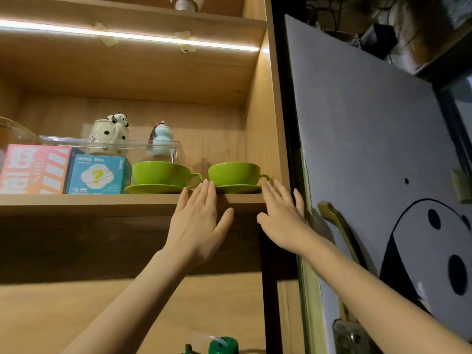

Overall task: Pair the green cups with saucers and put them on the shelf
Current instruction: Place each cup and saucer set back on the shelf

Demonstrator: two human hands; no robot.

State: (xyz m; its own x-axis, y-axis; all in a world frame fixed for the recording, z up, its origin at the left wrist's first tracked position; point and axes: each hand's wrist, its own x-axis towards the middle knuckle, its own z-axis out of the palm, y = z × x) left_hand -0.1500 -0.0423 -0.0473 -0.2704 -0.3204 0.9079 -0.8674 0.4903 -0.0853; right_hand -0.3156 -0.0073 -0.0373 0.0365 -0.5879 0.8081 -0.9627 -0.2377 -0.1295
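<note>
Two green cups stand side by side on the wooden shelf [102,200], each on its own green saucer. The left cup [161,172] rests on the left saucer [150,189]; the right cup [233,173] rests on the right saucer [238,189], close to the cabinet's side wall. Both handles point right. My left hand [199,221] is flat and open, its fingertips at the shelf's front edge between the two saucers. My right hand [281,215] is open too, with fingertips just below the right cup's handle. Neither hand holds anything.
Left of the cups stand a teal blind box [97,175] and a pink box [33,169]. Behind them a clear tray [143,144] carries a panda teapot [109,134] and a pale blue figurine [160,139]. A grey panel [370,139] stands on the right. A dark green object [222,345] sits below.
</note>
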